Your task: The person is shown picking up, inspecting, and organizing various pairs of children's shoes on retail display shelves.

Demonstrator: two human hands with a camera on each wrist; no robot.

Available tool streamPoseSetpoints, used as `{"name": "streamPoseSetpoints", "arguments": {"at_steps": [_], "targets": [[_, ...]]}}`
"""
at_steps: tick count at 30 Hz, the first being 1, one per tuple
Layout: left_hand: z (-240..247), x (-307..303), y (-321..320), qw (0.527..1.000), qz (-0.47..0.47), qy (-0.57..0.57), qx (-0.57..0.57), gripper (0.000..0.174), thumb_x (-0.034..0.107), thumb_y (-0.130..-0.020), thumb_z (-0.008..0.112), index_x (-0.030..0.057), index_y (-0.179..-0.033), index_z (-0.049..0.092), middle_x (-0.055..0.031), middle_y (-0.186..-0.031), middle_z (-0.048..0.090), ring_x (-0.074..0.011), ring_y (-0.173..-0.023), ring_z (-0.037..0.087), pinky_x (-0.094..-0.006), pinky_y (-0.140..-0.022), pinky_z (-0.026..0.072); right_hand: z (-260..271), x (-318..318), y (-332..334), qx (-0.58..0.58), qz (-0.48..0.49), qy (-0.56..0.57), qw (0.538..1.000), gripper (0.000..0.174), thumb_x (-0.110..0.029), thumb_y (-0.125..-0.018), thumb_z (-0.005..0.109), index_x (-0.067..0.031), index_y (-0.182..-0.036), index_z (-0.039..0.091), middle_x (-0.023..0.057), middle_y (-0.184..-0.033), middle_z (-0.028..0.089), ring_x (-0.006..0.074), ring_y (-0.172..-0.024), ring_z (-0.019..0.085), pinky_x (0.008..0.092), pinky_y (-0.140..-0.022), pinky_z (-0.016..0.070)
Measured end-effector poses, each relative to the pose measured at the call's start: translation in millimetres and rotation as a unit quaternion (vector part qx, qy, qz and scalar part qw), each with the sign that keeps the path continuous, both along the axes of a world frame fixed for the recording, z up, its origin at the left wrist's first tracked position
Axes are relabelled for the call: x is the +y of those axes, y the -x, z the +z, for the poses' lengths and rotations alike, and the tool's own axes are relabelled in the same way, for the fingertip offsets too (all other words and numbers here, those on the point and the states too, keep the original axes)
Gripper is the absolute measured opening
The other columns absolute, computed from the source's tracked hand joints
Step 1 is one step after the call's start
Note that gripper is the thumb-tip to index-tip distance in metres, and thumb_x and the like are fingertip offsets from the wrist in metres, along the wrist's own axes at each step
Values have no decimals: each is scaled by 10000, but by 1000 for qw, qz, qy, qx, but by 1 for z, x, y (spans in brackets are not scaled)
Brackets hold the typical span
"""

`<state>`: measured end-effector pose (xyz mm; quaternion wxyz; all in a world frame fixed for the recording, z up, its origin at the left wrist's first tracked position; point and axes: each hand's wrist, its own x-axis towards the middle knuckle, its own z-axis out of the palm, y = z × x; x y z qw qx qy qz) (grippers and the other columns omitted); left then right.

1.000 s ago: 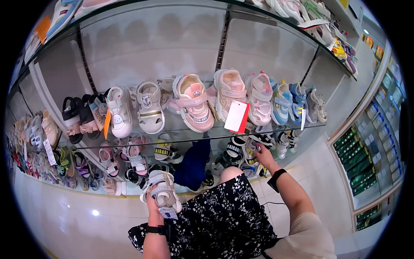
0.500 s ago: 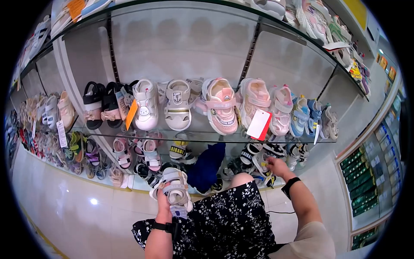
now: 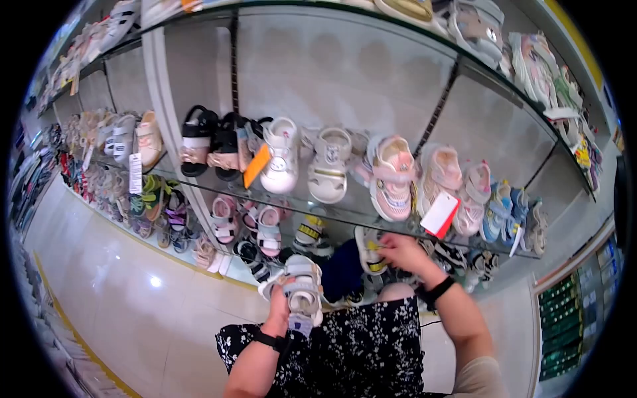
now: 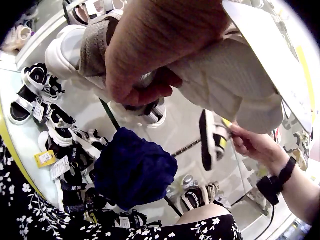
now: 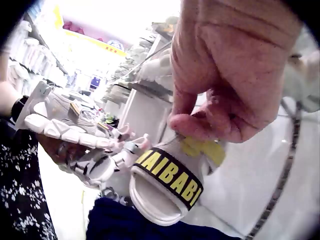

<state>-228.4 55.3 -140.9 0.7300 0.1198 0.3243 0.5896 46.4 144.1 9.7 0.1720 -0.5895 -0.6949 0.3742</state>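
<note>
My left hand (image 3: pixel 279 306) grips a pair of white and grey children's sandals (image 3: pixel 305 286), held low in front of the bottom shelf. A white tag (image 4: pixel 272 60) sticks out from that pair in the left wrist view. To its right, my right hand (image 3: pixel 406 255) pinches a single pale sandal (image 3: pixel 369 251) by its upper straps. In the right wrist view this sandal's black band (image 5: pixel 170 175) carries yellow letters, and a yellow strap (image 5: pixel 205 150) shows just under the fingertips. A dark blue cloth bundle (image 3: pixel 340 273) lies between the two hands.
Above the hands runs a glass shelf (image 3: pixel 318 211) with a row of children's shoes, among them a pink sneaker (image 3: pixel 393 189) and a white bunny shoe (image 3: pixel 280 166). More sandals fill the bottom shelf, such as a pink one (image 3: pixel 269 231). A green-stocked cabinet (image 3: pixel 561 318) stands at the right.
The right hand has brought the yellow-lettered sandal up and leftward from among the bottom-shelf shoes, closer to the left hand. The left hand keeps hold of its pair. The head view has swung right.
</note>
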Motion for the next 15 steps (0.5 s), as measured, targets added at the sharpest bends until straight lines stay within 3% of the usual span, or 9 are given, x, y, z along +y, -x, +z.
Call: {"name": "streamPoseSetpoints", "arguments": {"at_steps": [1,2,4,7,8,9,11,12,15], "targets": [[18,-6,1,999,-10,-33,-38,308,230,-903,513,7,-1111,560,-122,-962,651,-240,-793,665,-363,-678,564,-8,9,24,13,-14,17,1000,250,-206,-808,645,-36,-981,584,42,-719,624,114,-586,576,288,-545,467],[-5,1,4,1000,3,-23,-6,307,226,-908,511,4,-1113,559,-122,-960,652,-237,-789,665,-361,-676,564,-12,21,46,-35,-1,12,999,254,-216,-806,643,-40,-978,582,59,-735,631,134,-594,591,296,-553,476],[0,-4,7,999,26,-2,37,304,221,-920,498,-6,-1112,560,-122,-957,653,-236,-784,666,-359,-670,565,-38,42,79,-88,-3,3,996,264,-244,-802,631,-38,-960,580,104,-781,643,186,-613,629,320,-576,496],[-51,2,12,996,87,9,8,300,209,-923,490,-14,-1108,565,-129,-961,653,-238,-798,665,-354,-675,564,-82,72,99,-161,40,-142,976,235,-160,-813,624,9,-935,515,74,-647,612,154,-515,600,289,-472,493],[-64,3,14,996,83,-23,25,405,287,-961,388,-26,-1164,545,-149,-1024,641,-257,-868,652,-363,-747,551,-92,81,103,-153,32,-110,981,258,-175,-814,630,15,-923,496,87,-648,614,170,-505,602,295,-448,482],[-47,1,12,987,70,-29,140,555,375,-985,220,-35,-1224,510,-166,-1125,604,-274,-975,618,-386,-856,509,-83,75,112,-115,15,-55,992,238,-167,-810,632,12,-912,512,107,-666,619,176,-513,608,300,-454,483],[-33,-1,10,992,107,36,-47,324,134,-857,598,-18,-1131,517,-124,-975,635,-186,-790,643,-306,-670,537,-63,66,127,-43,-21,51,998,200,-150,-804,637,5,-888,544,146,-700,629,189,-530,621,310,-466,486],[-28,-3,9,992,109,43,-48,324,136,-856,601,-19,-1127,517,-120,-968,635,-183,-787,642,-305,-668,536,-75,69,130,-7,-22,36,999,218,-134,-820,625,10,-916,492,151,-657,611,188,-490,604,292,-402,458],[-15,1,6,993,99,36,-49,327,140,-853,609,-22,-1120,512,-109,-949,635,-177,-780,642,-303,-659,534,-87,75,143,56,-51,69,995,257,-136,-824,626,1,-943,444,134,-638,602,195,-485,598,298,-404,460]]}}
